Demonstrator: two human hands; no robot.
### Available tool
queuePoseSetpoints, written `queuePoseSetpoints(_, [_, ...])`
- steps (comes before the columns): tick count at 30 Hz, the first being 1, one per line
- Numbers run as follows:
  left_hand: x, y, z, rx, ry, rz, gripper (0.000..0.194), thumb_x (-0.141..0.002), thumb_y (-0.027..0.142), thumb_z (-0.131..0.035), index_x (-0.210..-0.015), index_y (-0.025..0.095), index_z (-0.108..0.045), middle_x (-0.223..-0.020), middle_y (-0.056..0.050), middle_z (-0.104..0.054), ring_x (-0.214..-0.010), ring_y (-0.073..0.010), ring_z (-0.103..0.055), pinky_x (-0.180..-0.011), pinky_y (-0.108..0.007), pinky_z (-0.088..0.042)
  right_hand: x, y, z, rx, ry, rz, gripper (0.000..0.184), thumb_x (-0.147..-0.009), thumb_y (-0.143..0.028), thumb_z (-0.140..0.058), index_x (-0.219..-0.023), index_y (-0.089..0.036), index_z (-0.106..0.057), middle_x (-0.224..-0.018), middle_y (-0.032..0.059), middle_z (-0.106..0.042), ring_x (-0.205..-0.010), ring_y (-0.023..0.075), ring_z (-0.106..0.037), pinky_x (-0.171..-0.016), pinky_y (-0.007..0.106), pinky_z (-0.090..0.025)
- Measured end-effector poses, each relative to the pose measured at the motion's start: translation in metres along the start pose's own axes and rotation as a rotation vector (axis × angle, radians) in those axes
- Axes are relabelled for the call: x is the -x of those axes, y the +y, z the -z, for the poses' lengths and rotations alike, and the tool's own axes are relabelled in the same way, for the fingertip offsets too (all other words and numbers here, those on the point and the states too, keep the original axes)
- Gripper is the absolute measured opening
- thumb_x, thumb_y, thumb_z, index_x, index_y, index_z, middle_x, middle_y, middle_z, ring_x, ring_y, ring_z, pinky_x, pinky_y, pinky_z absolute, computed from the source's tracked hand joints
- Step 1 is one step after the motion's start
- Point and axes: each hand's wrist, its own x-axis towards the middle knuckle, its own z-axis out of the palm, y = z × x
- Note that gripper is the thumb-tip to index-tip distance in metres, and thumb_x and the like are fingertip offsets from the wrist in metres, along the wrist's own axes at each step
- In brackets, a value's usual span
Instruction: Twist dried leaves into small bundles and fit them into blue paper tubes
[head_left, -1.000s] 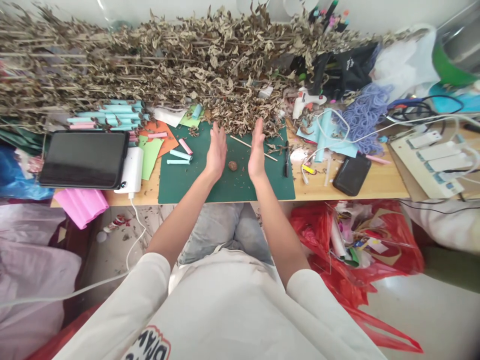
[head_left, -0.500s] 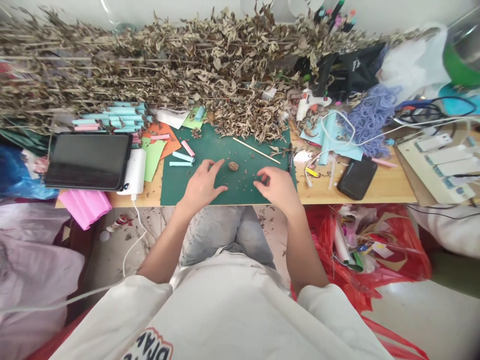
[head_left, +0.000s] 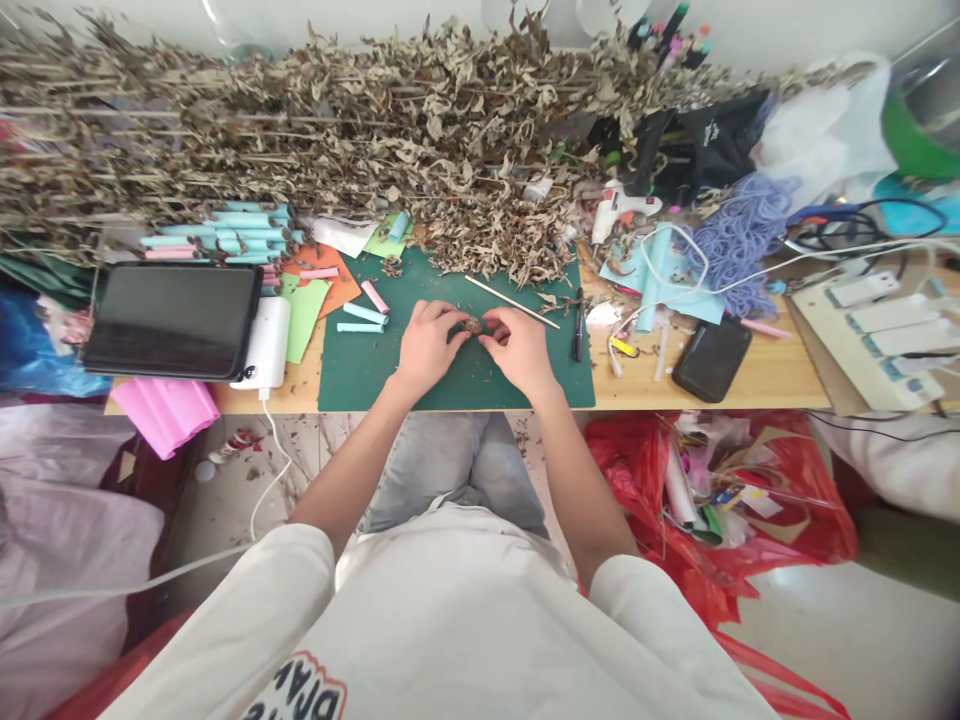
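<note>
At the near edge of the table [head_left: 795,378], around its middle, lies a green mat [head_left: 360,380]. Over it the left hand [head_left: 426,352] and the right hand [head_left: 523,352] come together, with the wrists toward the near edge. The thumb and the fingertips of each hand pinch a small brown clump [head_left: 473,326] from its two sides; the other fingers are curled close to each other. The clump is just above the mat or on it, I cannot tell which.

The step in hand seems to be the gripping of this clump. It looks crumbly, so in my judgement the next move calls for light and equal pressure from both sides.

Near the left end of the near edge lies a black tablet [head_left: 174,320]. A black device [head_left: 712,360] lies near the same edge, more to the right. Behind the hands are a thin stick [head_left: 512,302] and, toward the mat's right edge, a pen [head_left: 578,328]. Farther, dried leaves [head_left: 487,235] cover much of the table toward its far edge, and a glue gun [head_left: 619,205] lies to their right.

In the earlier frame the clump lies untouched between the two hands, which are apart with loosely bent fingers; now both touch it.
</note>
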Motion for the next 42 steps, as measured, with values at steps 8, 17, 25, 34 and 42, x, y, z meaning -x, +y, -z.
queuePoseSetpoints(8, [0.007, 0.008, 0.002, 0.710, 0.047, 0.268, 0.026, -0.078, 0.030, -0.076, -0.099, 0.017, -0.070, -0.095, -0.008, -0.074, -0.086, -0.0195, -0.071, -0.087, -0.038, -0.059, 0.009, -0.015, -0.001, -0.232, 0.126, 0.018, 0.021, -0.085, -0.022, -0.067, -0.106, -0.021, -0.069, -0.096, 0.0051, -0.074, -0.083, 0.0165, -0.070, -0.074, 0.030, -0.058])
queuePoseSetpoints(17, [0.014, 0.009, 0.002, 0.975, 0.006, 0.353, 0.041, -0.068, 0.033, -0.085, -0.104, 0.018, -0.075, -0.096, -0.006, -0.077, -0.088, -0.0212, -0.073, -0.089, -0.041, -0.061, 0.018, -0.023, -0.001, -0.219, 0.147, 0.046, 0.016, -0.089, -0.031, -0.065, -0.100, -0.025, -0.074, -0.102, 0.0048, -0.075, -0.090, 0.0184, -0.071, -0.079, 0.034, -0.063])
queuePoseSetpoints(25, [0.011, 0.013, -0.004, 1.038, 0.063, 0.417, 0.028, -0.069, 0.032, -0.084, -0.090, 0.018, -0.072, -0.083, -0.002, -0.073, -0.073, -0.0131, -0.069, -0.076, -0.030, -0.060, 0.017, -0.026, 0.001, -0.173, 0.186, 0.070, 0.016, -0.091, -0.031, -0.061, -0.087, -0.024, -0.075, -0.092, 0.0047, -0.076, -0.082, 0.0178, -0.070, -0.078, 0.034, -0.061])
queuePoseSetpoints(34, [0.012, 0.005, -0.012, 1.076, 0.118, 0.456, 0.021, -0.073, 0.030, -0.080, -0.087, 0.019, -0.068, -0.078, 0.000, -0.069, -0.066, -0.0093, -0.063, -0.065, -0.023, -0.055, 0.012, -0.013, -0.005, -0.508, 0.327, -0.079, 0.012, -0.081, -0.032, -0.071, -0.085, -0.020, -0.072, -0.083, 0.0033, -0.075, -0.074, 0.0167, -0.071, -0.074, 0.033, -0.062])
queuePoseSetpoints(42, [0.008, 0.015, -0.008, 0.916, 0.025, 0.222, 0.033, -0.075, 0.033, -0.079, -0.104, 0.017, -0.075, -0.087, -0.004, -0.074, -0.073, -0.0135, -0.065, -0.069, -0.026, -0.054, 0.008, -0.009, -0.011, -0.659, 0.278, -0.126, 0.017, -0.075, -0.037, -0.077, -0.083, -0.022, -0.074, -0.078, -0.0003, -0.075, -0.068, 0.0155, -0.070, -0.069, 0.032, -0.062])
